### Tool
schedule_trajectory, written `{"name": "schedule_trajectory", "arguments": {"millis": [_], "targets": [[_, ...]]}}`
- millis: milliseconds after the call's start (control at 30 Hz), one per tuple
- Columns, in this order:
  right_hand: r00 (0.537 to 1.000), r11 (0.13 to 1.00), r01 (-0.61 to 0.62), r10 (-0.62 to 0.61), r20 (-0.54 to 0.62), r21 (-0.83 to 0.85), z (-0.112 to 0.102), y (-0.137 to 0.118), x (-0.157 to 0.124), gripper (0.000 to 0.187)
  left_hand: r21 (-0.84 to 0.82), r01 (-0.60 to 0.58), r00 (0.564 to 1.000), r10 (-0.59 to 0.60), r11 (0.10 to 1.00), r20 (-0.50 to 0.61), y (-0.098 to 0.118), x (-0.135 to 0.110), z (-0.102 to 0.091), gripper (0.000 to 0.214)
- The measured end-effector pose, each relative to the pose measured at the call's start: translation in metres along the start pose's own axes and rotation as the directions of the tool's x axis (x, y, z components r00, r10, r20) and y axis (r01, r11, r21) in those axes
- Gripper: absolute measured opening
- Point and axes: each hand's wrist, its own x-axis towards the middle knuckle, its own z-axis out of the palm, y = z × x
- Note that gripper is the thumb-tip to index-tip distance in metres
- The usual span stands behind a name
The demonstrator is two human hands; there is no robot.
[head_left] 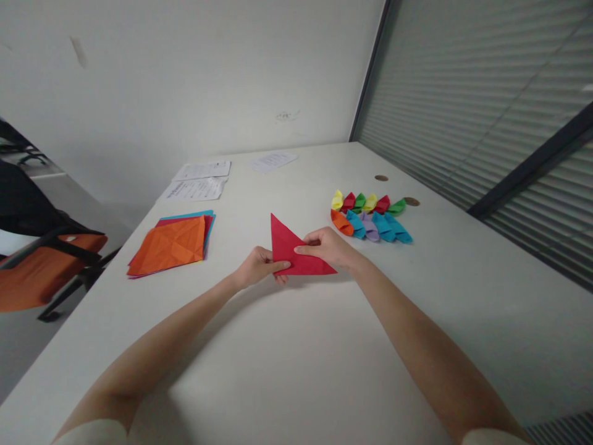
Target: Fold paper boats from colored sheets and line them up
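Observation:
A red paper folded into a triangle (288,242) is held just above the white table (296,358), near its middle. My left hand (257,266) pinches the triangle's lower left corner, thumb on top. My right hand (327,246) grips the right side, its fingers closed over the fold. Both forearms reach in from the bottom of the view.
A stack of creased coloured sheets, orange on top (170,245), lies to the left. Several small folded paper shapes in mixed colours (369,216) sit in two rows to the right. Printed papers (200,180) lie at the far edge. An orange chair (41,259) stands left of the table.

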Motion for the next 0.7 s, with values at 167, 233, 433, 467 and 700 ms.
{"name": "schedule_trajectory", "arguments": {"millis": [167,233,433,467,700], "targets": [[0.976,0.965,0.201,-0.183,-0.115,0.169,-0.024,-0.014,-0.011,0.053,0.037,-0.298,0.851,0.284,0.954,-0.442,-0.002,0.001,-0.002,0.032],[0.943,0.936,0.297,-0.256,-0.214,0.190,-0.031,-0.021,-0.016,0.066,0.032,-0.357,0.794,0.321,0.934,-0.516,-0.003,0.001,-0.003,0.031],[0.873,0.880,0.449,-0.396,-0.284,0.152,-0.030,-0.027,-0.019,0.036,-0.052,-0.401,0.806,0.325,0.915,-0.496,-0.012,0.001,-0.006,0.032],[0.865,0.869,0.469,-0.416,-0.281,0.158,-0.029,-0.026,-0.018,0.033,-0.072,-0.411,0.814,0.330,0.909,-0.479,-0.013,0.001,-0.006,0.031],[0.859,0.854,0.484,-0.423,-0.289,0.190,-0.023,-0.020,-0.013,0.026,-0.085,-0.443,0.821,0.366,0.893,-0.438,-0.013,0.000,-0.002,0.025]]}}
